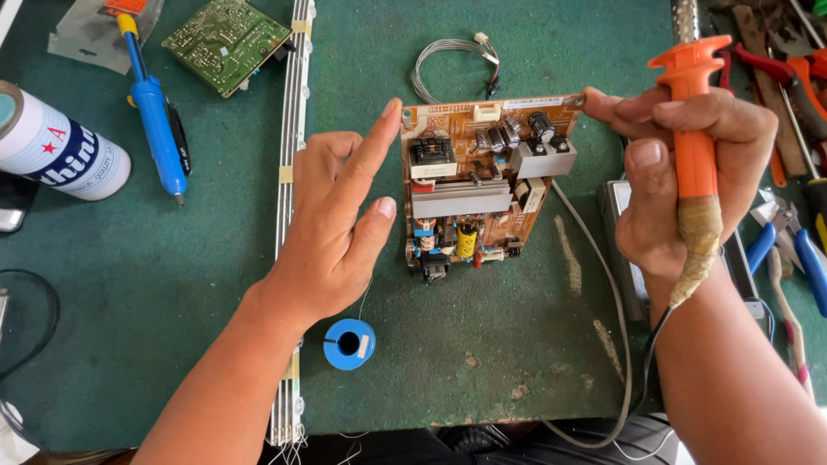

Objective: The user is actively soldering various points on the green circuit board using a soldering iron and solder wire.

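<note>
Your left hand (332, 228) hovers beside the brown circuit board (482, 185) on the green mat (172, 284), index fingertip touching its top left corner. Your right hand (685, 172) grips an orange-handled soldering iron (693, 129) upright, 1 finger pressing the board's top right corner. A blue solder spool (349, 344) lies below your left hand, a blue desoldering pump (155, 116) well to the left

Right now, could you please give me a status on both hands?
Left hand open, fingertip on orange circuit board. Right hand grips orange-handled soldering iron, finger on board corner.
</note>
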